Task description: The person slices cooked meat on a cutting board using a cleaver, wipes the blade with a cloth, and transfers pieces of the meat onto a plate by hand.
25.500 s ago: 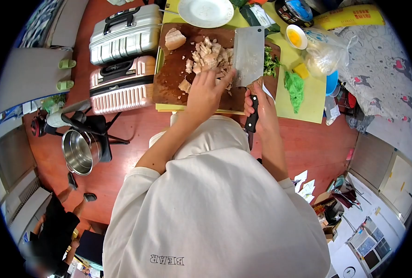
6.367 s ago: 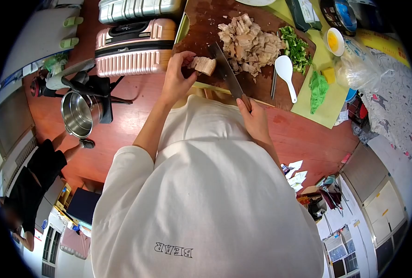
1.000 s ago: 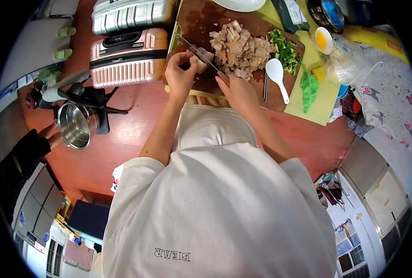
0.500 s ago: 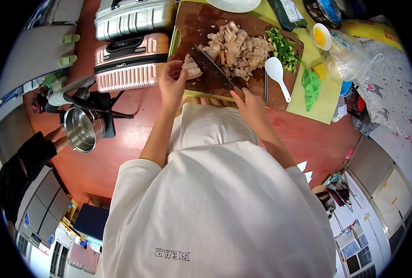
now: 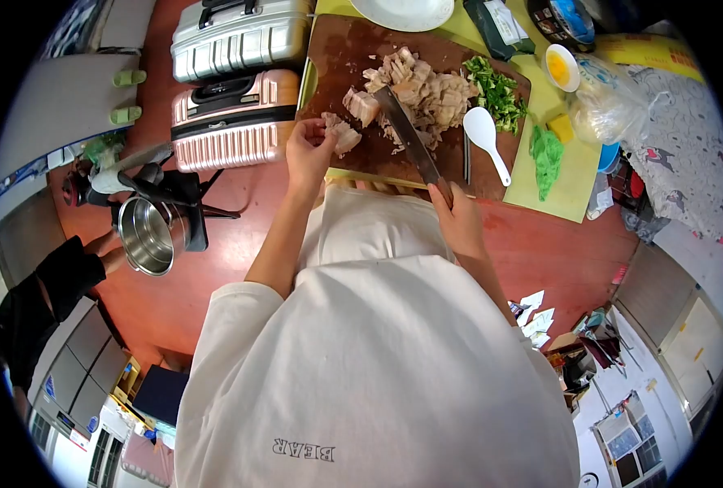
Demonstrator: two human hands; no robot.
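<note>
My left hand [image 5: 310, 154] is closed at the fingertips on a pale meat piece [image 5: 342, 135] at the board's near left edge. My right hand [image 5: 459, 218] is wrapped round the handle of a knife [image 5: 409, 134]. Its blade points up and left, its tip by the heap of chopped meat [image 5: 439, 96]. A smaller meat chunk [image 5: 361, 106] lies left of the blade tip. The brown cutting board [image 5: 337, 53] also bears chopped green leaves [image 5: 496, 91], a white spoon [image 5: 483, 132] and dark chopsticks partly beneath the spoon's side.
A white plate [image 5: 402, 10] stands beyond the board. To the right are a bowl with yellow contents [image 5: 558, 68], a green bag [image 5: 546, 159] and a plastic bag [image 5: 609, 106]. Two suitcases [image 5: 235, 126] and a steel pot [image 5: 146, 236] are left; a person in black [image 5: 40, 301] is farther off.
The knife has moved right, away from the piece at my left hand, and its blade is turned more upright. The smaller chunk now shows apart from that piece. The person in black has shifted in view.
</note>
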